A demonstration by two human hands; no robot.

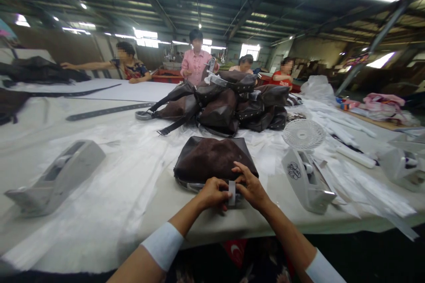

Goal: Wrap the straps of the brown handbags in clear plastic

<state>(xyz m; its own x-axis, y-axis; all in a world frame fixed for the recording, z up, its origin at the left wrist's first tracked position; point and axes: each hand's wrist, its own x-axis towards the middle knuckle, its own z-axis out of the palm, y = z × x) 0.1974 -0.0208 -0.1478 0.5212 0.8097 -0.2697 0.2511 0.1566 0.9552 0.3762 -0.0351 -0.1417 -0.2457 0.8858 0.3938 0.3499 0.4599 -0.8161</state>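
A dark brown leather bag (212, 159) lies on the covered table in front of me. At its near edge my left hand (215, 192) pinches a small pale strip, which looks like a piece of tape (232, 193). My right hand (249, 185) is on the other side of the strip, thumb and fingers bent close around it, with one finger reaching over the bag's near side. The strip stands between the two hands. What lies under the fingers at the bag's edge is partly hidden.
Grey tape dispensers stand left (63, 177), right (307, 181) and far right (405, 163). Behind the bag is a pile of similar bags (219, 110). A small white fan (304, 134), plastic sheets (361, 181) and a dark strap (109, 111) lie around. Several people are across the table.
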